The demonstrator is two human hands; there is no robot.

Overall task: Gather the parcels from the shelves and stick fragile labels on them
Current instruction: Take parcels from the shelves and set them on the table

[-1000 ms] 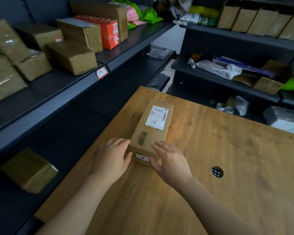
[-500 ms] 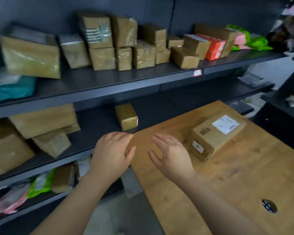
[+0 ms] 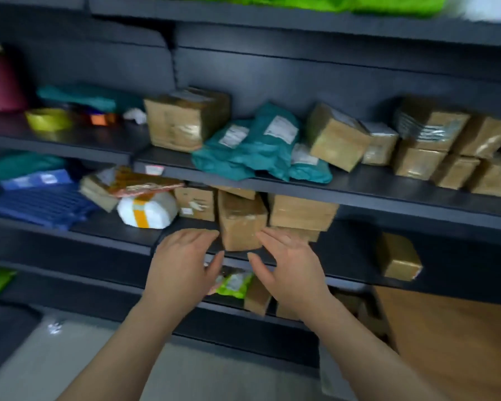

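Both hands are up in front of the shelves, fingers straight and a bit spread, holding nothing. L hand (image 3: 182,261) and R hand (image 3: 289,263) face each other, palms in. Btw them, just past the fingertips, is a brown box (image 3: 240,224). It stands tilted on the middle shelf (image 3: 107,234), right by more boxes (image 3: 301,212) on its R. The pic is blurry, so I can't tell if any finger touches the brown box. To its L sits a white bundle (image 3: 146,211) w/ yellow tape, then a blue tray (image 3: 38,201). One shelf up lie teal bags (image 3: 252,149) w/ white labels, btw a big box (image 3: 182,120) and small boxes (image 3: 434,140). A lone box (image 3: 399,256) sits well off to the R. A green bag (image 3: 233,283) lies below the hands. A wood table (image 3: 451,342) shows at bottom R.
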